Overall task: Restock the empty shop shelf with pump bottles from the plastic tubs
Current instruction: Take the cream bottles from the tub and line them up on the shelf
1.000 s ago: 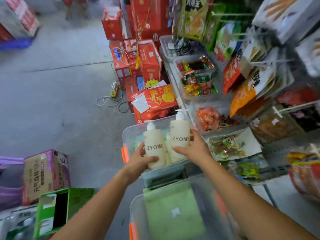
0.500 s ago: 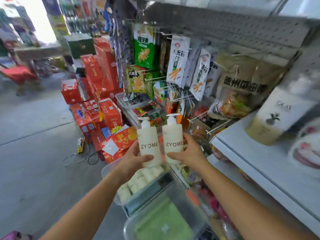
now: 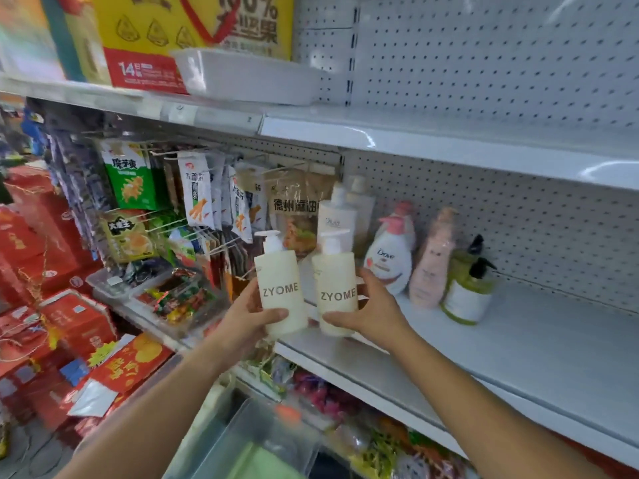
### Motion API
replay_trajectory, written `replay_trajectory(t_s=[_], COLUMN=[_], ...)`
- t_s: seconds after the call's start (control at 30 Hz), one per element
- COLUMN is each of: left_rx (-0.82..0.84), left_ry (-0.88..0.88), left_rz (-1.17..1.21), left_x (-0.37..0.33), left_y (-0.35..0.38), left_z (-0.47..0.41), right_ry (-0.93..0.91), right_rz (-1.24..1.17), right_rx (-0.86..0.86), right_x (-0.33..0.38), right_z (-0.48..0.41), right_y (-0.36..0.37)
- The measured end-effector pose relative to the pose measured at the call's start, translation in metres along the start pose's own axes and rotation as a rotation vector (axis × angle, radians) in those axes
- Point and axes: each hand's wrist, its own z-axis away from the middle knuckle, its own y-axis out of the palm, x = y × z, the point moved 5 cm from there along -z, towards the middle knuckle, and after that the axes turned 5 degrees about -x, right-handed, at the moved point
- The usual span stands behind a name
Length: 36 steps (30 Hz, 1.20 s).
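Carrying a cream plastic pump bottle lettered ZYOME [image 3: 280, 292] in the left hand [image 3: 247, 321] and a matching second cream pump bottle [image 3: 337, 295] in the right hand [image 3: 375, 314], a person reaches toward a white metal shop shelf [image 3: 518, 344]. Each hand is wrapped round the lower body of its bottle, and both bottles are in the air at the shelf's front left end. A tall white Olay bottle [image 3: 337, 219], a white Dove pump bottle [image 3: 389, 261], a pale pink bottle [image 3: 432, 267] and a green jar with a dark pump [image 3: 466, 295] stand further back. The likely hazard is that one of the two nearly touching bottles, set down so near the edge, tips off, or that a push backward topples the standing row. Both held bottles are roughly upright with their long axes near vertical, leaning slightly left. Their pump heads are on top and their labels face the camera.
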Motion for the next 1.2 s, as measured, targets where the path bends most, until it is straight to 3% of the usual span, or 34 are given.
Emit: replay_trajectory(t_s=[0.33,0.57,0.8,1.2], left_rx=[0.221,0.400,0.539,0.675], left_ry=[0.040,0.024,0.047,0.013], left_rz=[-0.085,-0.154,-0.218,-0.283], left_x=[0.030,0.061,0.078,0.095], left_y=[0.195,0.283,0.325,0.321], left_z=[-0.017,-0.025,-0.054,-0.104], right_ry=[0.052,0.106,0.171,0.246], right_rz=[-0.026,-0.010,-0.009,0.005], right_rx=[-0.220,-0.372,-0.505,-0.602], right_x=[-0.067,-0.106,-0.137,-0.183], right_z=[0.067,0.100,0.099,0.034], right_y=[-0.189,-0.272,-0.310,-0.300])
